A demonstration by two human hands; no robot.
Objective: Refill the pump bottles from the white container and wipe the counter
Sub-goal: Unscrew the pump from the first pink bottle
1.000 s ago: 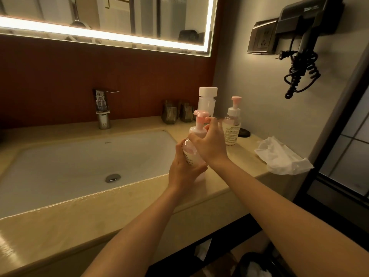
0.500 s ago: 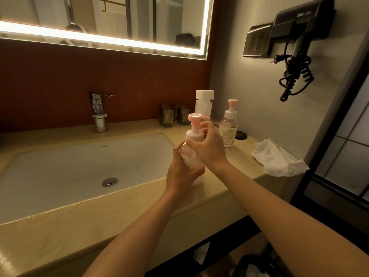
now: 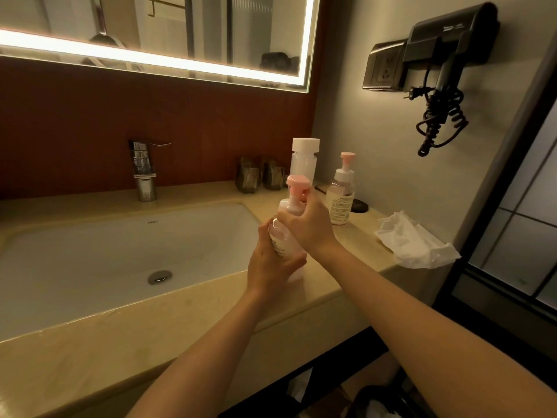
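Left hand (image 3: 269, 267) grips pump bottle (image 3: 285, 241); right hand (image 3: 310, 227) clasps its neck.

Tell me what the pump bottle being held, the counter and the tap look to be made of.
The pump bottle is likely plastic: a translucent pinkish body with a matte pink pump head. The counter looks like polished beige stone or an imitation of it, mottled with a soft sheen. The tap looks like chromed metal, given its mirror-like reflections.

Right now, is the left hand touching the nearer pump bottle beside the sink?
Touching. The head view shows the left hand curled round the body of the nearer pump bottle, with its thumb lying across the front.
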